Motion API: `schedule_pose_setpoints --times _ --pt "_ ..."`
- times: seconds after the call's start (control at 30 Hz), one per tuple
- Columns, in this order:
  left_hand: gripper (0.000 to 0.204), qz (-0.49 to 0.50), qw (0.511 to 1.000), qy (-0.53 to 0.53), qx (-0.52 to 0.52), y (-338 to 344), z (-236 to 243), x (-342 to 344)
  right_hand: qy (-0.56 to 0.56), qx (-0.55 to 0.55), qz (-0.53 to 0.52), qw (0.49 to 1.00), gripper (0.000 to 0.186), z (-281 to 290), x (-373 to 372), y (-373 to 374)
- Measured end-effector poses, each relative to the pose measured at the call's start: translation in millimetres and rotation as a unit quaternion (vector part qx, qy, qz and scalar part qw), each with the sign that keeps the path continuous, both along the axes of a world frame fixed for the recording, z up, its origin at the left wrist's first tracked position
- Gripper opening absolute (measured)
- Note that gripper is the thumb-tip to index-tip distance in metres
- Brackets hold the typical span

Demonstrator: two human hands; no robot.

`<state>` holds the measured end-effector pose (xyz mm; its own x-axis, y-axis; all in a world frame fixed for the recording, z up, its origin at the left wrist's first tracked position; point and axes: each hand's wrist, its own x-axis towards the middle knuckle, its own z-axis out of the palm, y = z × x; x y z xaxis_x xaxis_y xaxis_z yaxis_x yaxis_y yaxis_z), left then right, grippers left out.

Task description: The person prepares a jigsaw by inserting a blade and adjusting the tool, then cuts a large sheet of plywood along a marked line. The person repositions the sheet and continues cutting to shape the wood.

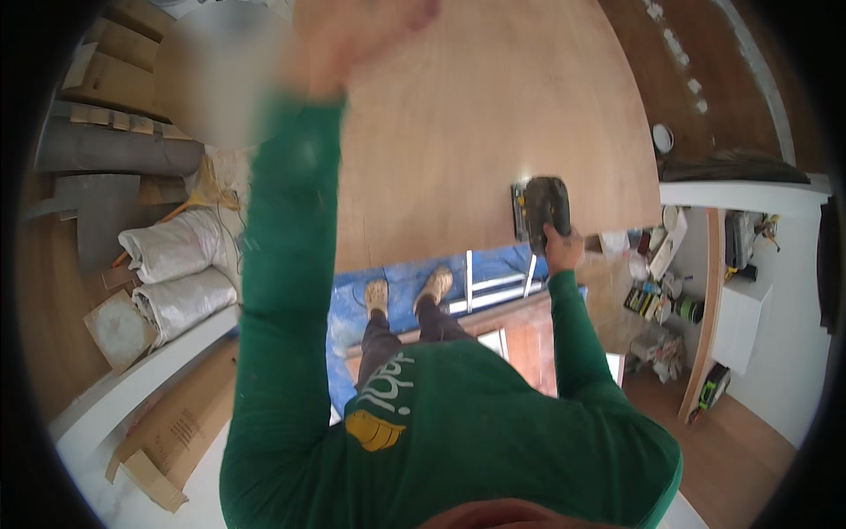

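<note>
A wide sheet of light brown wood panel point(441, 106) spreads out in front of me. On it, near the right part of its close edge, a dark jigsaw point(548, 207) lies tipped on its side, its metal base plate facing left. My right hand point(564, 249) is closed around the tool's near end. My left hand point(357, 40) is raised over the far left of the panel. Motion smears it, and its fingers run partly out of the top of the picture, so I cannot make out anything in it. A whitish, blurred round shape point(216, 75) shows beside that wrist.
Blue sheeting point(405, 291) with white bars lies under my feet. At left are white wrapped rolls point(181, 269), a grey roll point(123, 148) and a cardboard box point(181, 423). Tools and bagged items point(656, 304) crowd the right, beside a white partition point(740, 189).
</note>
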<state>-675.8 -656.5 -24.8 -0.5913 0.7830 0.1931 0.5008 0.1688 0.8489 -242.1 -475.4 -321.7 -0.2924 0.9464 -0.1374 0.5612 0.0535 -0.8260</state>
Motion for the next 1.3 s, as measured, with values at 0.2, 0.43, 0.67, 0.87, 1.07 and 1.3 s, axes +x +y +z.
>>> schedule_pose_setpoints --times 0.2,0.43,0.67,0.87,1.07,1.3 --pt "0.049 -0.297 0.913 -0.177 -0.214 108.8 -20.9 -32.7 -0.020 0.050 0.030 0.998 0.032 2.3 0.3 -1.1" --pt "0.063 -0.411 0.688 -0.496 -0.335 108.4 -197.1 59.8 -0.038 0.057 -0.001 0.998 0.033 12.8 -9.3 -6.5" --pt "0.063 -0.132 0.843 -0.466 -0.234 30.0 -239.3 47.4 -0.038 0.033 -0.011 0.999 0.031 11.9 -7.8 -10.4" --pt "0.042 -0.021 0.857 -0.434 -0.277 -109.4 -378.2 113.8 -0.042 0.032 -0.009 0.999 0.032 18.0 -10.5 -10.4" --pt "0.039 0.057 0.850 -0.453 -0.262 -198.9 -396.3 175.3 -0.032 0.026 -0.013 0.999 0.033 11.7 -9.6 -7.9" --pt "0.043 0.069 0.972 -0.225 -0.023 -117.6 -284.1 51.5 -0.037 0.059 0.007 0.998 0.028 8.5 -8.5 -6.7"
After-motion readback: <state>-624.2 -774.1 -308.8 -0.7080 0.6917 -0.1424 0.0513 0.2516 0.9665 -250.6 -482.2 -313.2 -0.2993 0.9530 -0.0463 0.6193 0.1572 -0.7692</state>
